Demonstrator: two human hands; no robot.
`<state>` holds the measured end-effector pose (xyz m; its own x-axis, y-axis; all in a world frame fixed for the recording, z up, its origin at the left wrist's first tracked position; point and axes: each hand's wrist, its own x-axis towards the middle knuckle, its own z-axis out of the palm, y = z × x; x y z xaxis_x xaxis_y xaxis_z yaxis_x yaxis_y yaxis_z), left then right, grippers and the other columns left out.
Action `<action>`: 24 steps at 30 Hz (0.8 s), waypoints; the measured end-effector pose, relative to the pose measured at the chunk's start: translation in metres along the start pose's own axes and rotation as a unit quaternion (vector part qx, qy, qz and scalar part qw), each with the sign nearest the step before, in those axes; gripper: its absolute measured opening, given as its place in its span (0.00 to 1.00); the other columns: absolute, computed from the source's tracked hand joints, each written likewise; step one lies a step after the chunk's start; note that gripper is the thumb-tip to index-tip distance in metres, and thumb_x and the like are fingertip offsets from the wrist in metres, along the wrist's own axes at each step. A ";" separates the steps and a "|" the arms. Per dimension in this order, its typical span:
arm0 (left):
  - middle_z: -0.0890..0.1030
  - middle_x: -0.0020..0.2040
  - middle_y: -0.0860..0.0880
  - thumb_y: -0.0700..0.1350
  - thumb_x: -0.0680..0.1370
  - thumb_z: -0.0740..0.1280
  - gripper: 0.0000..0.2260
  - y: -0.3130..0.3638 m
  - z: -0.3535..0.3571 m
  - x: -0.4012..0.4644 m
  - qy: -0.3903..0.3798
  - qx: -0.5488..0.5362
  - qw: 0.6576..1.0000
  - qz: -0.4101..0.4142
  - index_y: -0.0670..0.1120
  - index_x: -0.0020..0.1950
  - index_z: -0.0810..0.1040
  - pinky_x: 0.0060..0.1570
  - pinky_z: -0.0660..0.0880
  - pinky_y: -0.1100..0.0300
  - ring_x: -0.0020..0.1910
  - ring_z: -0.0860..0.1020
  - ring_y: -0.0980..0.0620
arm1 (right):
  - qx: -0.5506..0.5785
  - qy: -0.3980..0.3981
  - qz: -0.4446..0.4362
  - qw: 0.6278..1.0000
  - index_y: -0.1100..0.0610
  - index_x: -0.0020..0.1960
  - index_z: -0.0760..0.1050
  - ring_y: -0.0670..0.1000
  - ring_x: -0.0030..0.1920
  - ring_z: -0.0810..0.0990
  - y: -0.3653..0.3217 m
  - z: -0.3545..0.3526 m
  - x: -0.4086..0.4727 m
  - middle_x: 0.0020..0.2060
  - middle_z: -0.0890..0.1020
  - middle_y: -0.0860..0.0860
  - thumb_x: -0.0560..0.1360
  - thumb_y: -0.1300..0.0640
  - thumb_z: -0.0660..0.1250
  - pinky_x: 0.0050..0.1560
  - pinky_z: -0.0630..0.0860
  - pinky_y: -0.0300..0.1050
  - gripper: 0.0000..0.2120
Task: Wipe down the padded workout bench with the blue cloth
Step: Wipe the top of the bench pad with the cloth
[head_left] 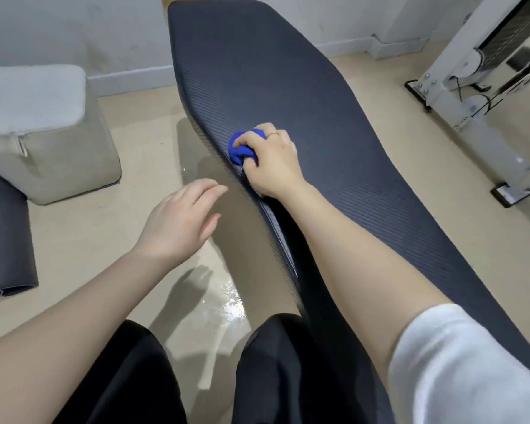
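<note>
Right hand [270, 157] gripping blue cloth [239, 148] at bench [288, 71] left edge, left hand [178, 221] open, empty

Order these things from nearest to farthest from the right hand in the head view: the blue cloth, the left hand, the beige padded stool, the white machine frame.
1. Blue cloth: bunched in the right hand on the bench.
2. Left hand: open, lower left, over the floor.
3. White machine frame: upper right.
4. Beige padded stool: far left.
</note>
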<state>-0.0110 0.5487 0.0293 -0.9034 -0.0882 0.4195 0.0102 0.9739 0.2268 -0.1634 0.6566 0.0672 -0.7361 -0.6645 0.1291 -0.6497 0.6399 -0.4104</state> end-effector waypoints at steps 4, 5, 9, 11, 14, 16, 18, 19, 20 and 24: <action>0.77 0.55 0.41 0.41 0.67 0.76 0.24 0.012 0.008 -0.001 0.003 -0.034 0.999 -0.033 0.41 0.60 0.72 0.44 0.78 0.52 0.51 0.75 0.46 | 0.052 -0.082 -0.093 0.991 0.52 0.39 0.80 0.56 0.49 0.71 0.003 -0.024 -0.062 0.49 0.78 0.49 0.61 0.59 0.59 0.50 0.60 0.46 0.12; 0.75 0.55 0.42 0.44 0.67 0.76 0.25 0.016 0.008 0.002 0.003 -0.037 0.999 -0.023 0.41 0.60 0.71 0.45 0.78 0.51 0.50 0.76 0.44 | 0.060 -0.105 -0.120 0.985 0.52 0.36 0.79 0.56 0.48 0.72 0.007 -0.030 -0.082 0.47 0.78 0.48 0.61 0.59 0.59 0.50 0.60 0.47 0.11; 0.74 0.55 0.44 0.66 0.70 0.60 0.31 0.036 0.011 0.010 -0.033 -0.077 0.996 0.042 0.44 0.62 0.66 0.50 0.75 0.53 0.52 0.71 0.49 | 0.104 -0.143 -0.159 0.971 0.50 0.36 0.79 0.53 0.47 0.72 0.036 -0.042 -0.110 0.46 0.76 0.46 0.63 0.56 0.57 0.55 0.66 0.53 0.12; 0.76 0.54 0.42 0.71 0.70 0.56 0.34 0.050 0.013 0.011 -0.047 -0.107 0.990 0.076 0.44 0.61 0.66 0.52 0.71 0.55 0.52 0.71 0.49 | 0.081 -0.093 -0.096 0.988 0.51 0.41 0.79 0.57 0.49 0.72 0.044 -0.040 -0.084 0.49 0.76 0.50 0.65 0.55 0.57 0.57 0.66 0.53 0.13; 0.72 0.55 0.48 0.70 0.66 0.59 0.34 0.065 0.011 0.015 -0.051 -0.081 0.989 0.113 0.45 0.60 0.67 0.51 0.69 0.59 0.52 0.74 0.49 | 0.035 -0.050 0.019 0.998 0.52 0.46 0.78 0.59 0.53 0.69 0.046 -0.040 -0.065 0.54 0.74 0.53 0.66 0.58 0.59 0.55 0.60 0.47 0.13; 0.78 0.50 0.47 0.69 0.65 0.58 0.32 0.070 0.005 0.022 -0.067 -0.035 0.986 0.147 0.45 0.56 0.69 0.51 0.67 0.58 0.47 0.79 0.46 | 0.023 -0.042 -0.017 0.999 0.49 0.43 0.77 0.56 0.50 0.70 0.051 -0.047 -0.095 0.50 0.75 0.51 0.64 0.56 0.57 0.50 0.58 0.44 0.12; 0.81 0.41 0.46 0.69 0.64 0.57 0.31 0.071 0.001 0.027 -0.082 0.020 0.980 0.181 0.44 0.51 0.73 0.49 0.69 0.56 0.39 0.81 0.46 | 0.050 -0.079 -0.075 0.993 0.47 0.39 0.75 0.53 0.45 0.71 0.058 -0.057 -0.137 0.44 0.75 0.48 0.61 0.53 0.56 0.46 0.57 0.43 0.11; 0.81 0.39 0.46 0.69 0.64 0.57 0.31 0.072 0.000 0.028 -0.097 0.037 0.976 0.193 0.43 0.48 0.75 0.45 0.72 0.54 0.37 0.81 0.46 | 0.070 -0.105 -0.084 0.988 0.47 0.38 0.75 0.52 0.43 0.71 0.064 -0.063 -0.151 0.43 0.75 0.47 0.60 0.52 0.56 0.46 0.58 0.43 0.11; 0.81 0.39 0.46 0.68 0.63 0.58 0.29 0.074 -0.002 0.029 -0.108 0.044 0.972 0.203 0.43 0.45 0.77 0.39 0.75 0.53 0.35 0.81 0.46 | 0.079 -0.118 -0.085 0.986 0.47 0.39 0.74 0.52 0.43 0.72 0.071 -0.067 -0.154 0.42 0.75 0.46 0.60 0.51 0.56 0.47 0.59 0.44 0.11; 0.80 0.37 0.47 0.67 0.66 0.56 0.27 0.079 -0.004 0.032 -0.152 0.063 0.966 0.197 0.44 0.40 0.78 0.24 0.72 0.58 0.31 0.78 0.47 | 0.020 -0.011 0.003 1.000 0.47 0.40 0.76 0.58 0.46 0.74 0.090 -0.065 -0.099 0.46 0.77 0.51 0.62 0.51 0.56 0.50 0.66 0.49 0.12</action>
<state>-0.0372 0.6217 0.0644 -0.9249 0.3408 0.1685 0.3433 0.9391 -0.0152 -0.1614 0.8049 0.0758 -0.7352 -0.6694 0.1067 -0.6369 0.6283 -0.4468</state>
